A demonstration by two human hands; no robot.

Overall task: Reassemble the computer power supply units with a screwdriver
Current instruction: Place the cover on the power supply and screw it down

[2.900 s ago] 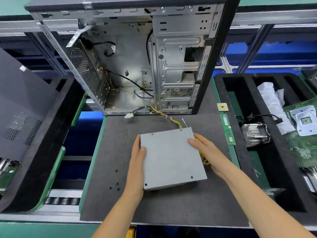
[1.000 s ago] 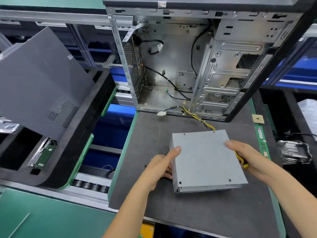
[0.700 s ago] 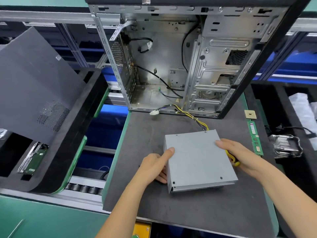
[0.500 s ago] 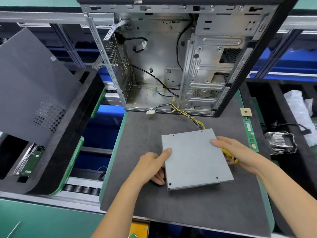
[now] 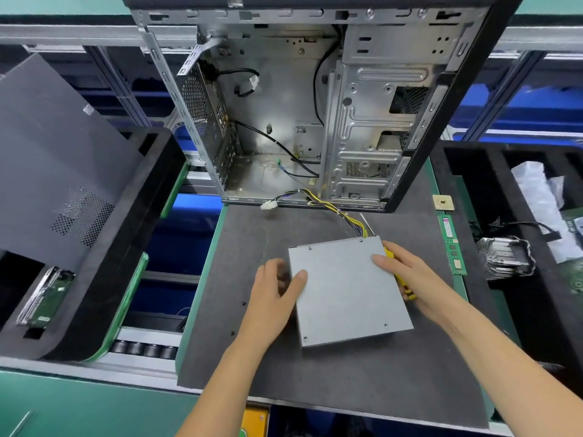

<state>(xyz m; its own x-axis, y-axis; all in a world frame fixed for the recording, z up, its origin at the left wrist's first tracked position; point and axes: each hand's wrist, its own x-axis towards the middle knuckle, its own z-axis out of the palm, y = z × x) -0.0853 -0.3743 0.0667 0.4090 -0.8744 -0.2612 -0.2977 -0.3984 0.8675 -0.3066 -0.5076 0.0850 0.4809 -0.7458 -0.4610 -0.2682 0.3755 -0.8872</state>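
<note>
The flat grey sheet-metal power supply box point(image 5: 348, 290), judged rigid, heavy and slick-sided, is flanked on the dark mat by the loosely curled left hand point(image 5: 273, 299) and the right hand point(image 5: 410, 279) gripping a yellow-handled screwdriver point(image 5: 405, 287), so opposite edges are best gripped.

A: Item count on the bench?
B: One power supply unit point(image 5: 348, 290), one open computer case point(image 5: 315, 105), one memory stick point(image 5: 451, 244), one heatsink point(image 5: 504, 255).
A: Hands?
B: Two: left hand point(image 5: 271, 298), right hand point(image 5: 410, 277). One screwdriver point(image 5: 407, 288).
</note>
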